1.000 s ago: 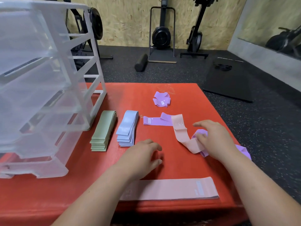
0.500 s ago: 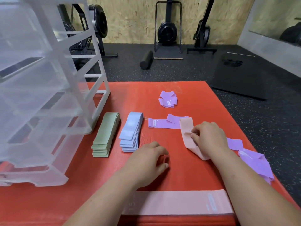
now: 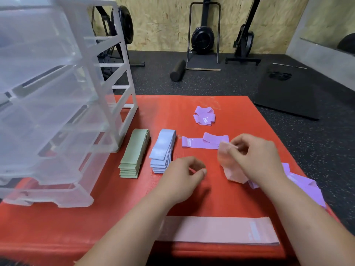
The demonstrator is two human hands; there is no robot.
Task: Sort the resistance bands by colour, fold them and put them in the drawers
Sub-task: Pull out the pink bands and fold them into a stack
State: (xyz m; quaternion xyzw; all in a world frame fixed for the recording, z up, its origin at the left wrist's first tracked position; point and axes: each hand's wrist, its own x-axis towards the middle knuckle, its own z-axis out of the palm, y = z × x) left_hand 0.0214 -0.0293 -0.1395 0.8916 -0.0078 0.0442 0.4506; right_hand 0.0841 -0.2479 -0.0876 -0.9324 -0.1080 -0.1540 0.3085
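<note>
Centrally, a pink band (image 3: 233, 169) is pinched at its upper end between the thumb and fingertips of the right hand (image 3: 255, 158); the rest of it hangs crumpled down to a red mat (image 3: 96, 217). The left hand (image 3: 182, 177) is held just to the left over the mat, its fingers loosely curled with nothing between them.

A second pink band (image 3: 217, 230) is laid flat and straight along the near edge of the mat, partly crossed by the left forearm. Under and to the right of the right wrist, a loose heap of purple bands (image 3: 307, 187) is spread toward the mat's right edge. Just beyond the right hand, a purple strip (image 3: 199, 144) lies flat with one end folded over, and farther off a small crumpled purple band (image 3: 204, 116) is seen.

To the left of the hands, two neat folded stacks are set side by side: a blue stack (image 3: 163, 150) and, left of it, a green stack (image 3: 134, 152). Beside the green stack, a clear plastic drawer unit (image 3: 57, 93) in a white frame stands on the mat's left side.

Beyond the mat, on dark speckled flooring, a black floor mat (image 3: 288, 93), a foam roller (image 3: 177, 71) and an exercise machine (image 3: 203, 37) are seen before a chipboard wall.
</note>
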